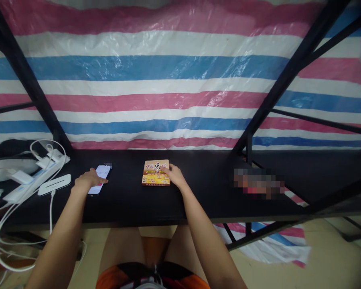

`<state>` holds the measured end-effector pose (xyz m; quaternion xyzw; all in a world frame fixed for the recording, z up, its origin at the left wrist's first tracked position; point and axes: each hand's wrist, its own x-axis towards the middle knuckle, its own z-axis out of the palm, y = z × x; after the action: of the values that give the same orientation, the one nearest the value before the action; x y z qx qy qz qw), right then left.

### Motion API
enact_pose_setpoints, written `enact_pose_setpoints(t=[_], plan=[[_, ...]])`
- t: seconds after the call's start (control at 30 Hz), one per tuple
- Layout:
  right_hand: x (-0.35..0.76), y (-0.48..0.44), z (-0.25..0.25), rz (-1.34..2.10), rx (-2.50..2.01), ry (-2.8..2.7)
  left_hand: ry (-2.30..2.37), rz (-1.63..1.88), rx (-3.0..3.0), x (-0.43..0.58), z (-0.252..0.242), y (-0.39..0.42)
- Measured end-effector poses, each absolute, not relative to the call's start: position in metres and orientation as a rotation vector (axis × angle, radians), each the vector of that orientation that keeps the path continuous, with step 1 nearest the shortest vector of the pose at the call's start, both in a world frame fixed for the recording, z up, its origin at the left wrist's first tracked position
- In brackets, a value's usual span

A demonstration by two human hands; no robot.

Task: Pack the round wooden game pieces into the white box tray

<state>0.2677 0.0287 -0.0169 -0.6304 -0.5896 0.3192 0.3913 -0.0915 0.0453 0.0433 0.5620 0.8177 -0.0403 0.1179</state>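
Note:
A phone [102, 172] with a lit white screen lies on the black table to the left. My left hand [88, 179] grips its left side, and the thumb reaches across the lower screen. Nearer the middle lies a flat orange and yellow Chinese chess box [153, 176], printed with Chinese characters. My right hand [175, 175] holds the box by its right edge, thumb on the top face; the other fingers are partly hidden.
White power strips with plugs [33, 176] and a white cabled device [54, 184] sit on the table's [204, 200] left. A blurred-out object [258, 184] lies at right. Black metal posts [258, 108] stand before a striped plastic sheet [156, 68].

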Motion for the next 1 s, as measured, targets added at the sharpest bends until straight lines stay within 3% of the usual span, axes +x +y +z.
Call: enact_pose_setpoints(t=[0.2,0.33,0.63,0.83,1.0], plan=[[0.265,0.029,-0.021,0.792,-1.406,-1.48,2.364,0.157,1.913,-0.071,0.046,0.039],[0.264,0.03,-0.023,0.811,-1.388,-1.455,1.734,0.629,2.22,-0.013,0.033,0.042],[0.261,0.026,-0.021,0.721,-1.354,-1.465,0.904,0.853,1.503,0.057,-0.006,0.052],[0.258,0.026,-0.022,0.755,-1.295,-1.358,0.87,1.002,1.468,0.067,-0.019,0.042],[0.262,0.025,-0.016,0.922,-1.097,-1.277,0.978,1.137,1.824,0.063,-0.019,0.045]])
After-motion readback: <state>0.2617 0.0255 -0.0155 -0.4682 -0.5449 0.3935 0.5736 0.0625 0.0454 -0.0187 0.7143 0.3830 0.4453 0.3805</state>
